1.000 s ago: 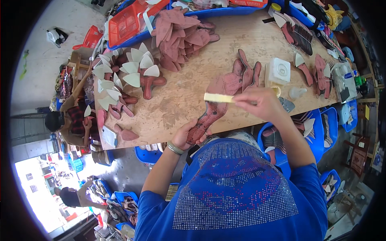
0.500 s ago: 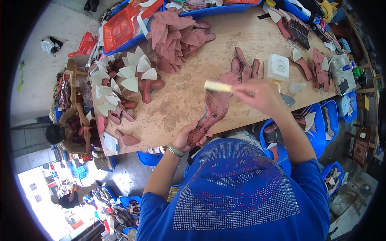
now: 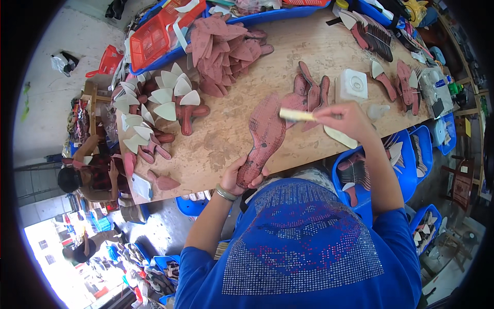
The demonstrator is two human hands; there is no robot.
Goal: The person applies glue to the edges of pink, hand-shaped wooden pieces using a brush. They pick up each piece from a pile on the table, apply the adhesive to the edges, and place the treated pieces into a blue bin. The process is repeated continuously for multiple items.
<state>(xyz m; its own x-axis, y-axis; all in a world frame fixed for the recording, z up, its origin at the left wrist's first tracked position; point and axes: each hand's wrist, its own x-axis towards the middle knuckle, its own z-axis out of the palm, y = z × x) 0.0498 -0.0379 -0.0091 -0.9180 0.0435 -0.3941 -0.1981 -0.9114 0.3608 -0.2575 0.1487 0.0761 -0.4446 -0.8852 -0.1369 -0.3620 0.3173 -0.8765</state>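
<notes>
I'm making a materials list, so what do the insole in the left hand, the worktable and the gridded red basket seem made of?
Insole: perhaps fibreboard or leather, matte; it looks stiff, with a reddish, mottled face. Worktable: probably plywood, worn; the tan top has blotchy patches. Red basket: likely smooth moulded plastic; even bright colour, regular openings.

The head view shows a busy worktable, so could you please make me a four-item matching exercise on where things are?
Things:
1. Reddish sole piece
2. Pale flat tool
3. White square container
4. Red slotted basket

Places:
A. On the table, just beyond the right hand
B. Gripped at its narrow end by the left hand
C. By the table's far left corner
D. Held in the right hand

Pairs: 1-B, 2-D, 3-A, 4-C
</notes>
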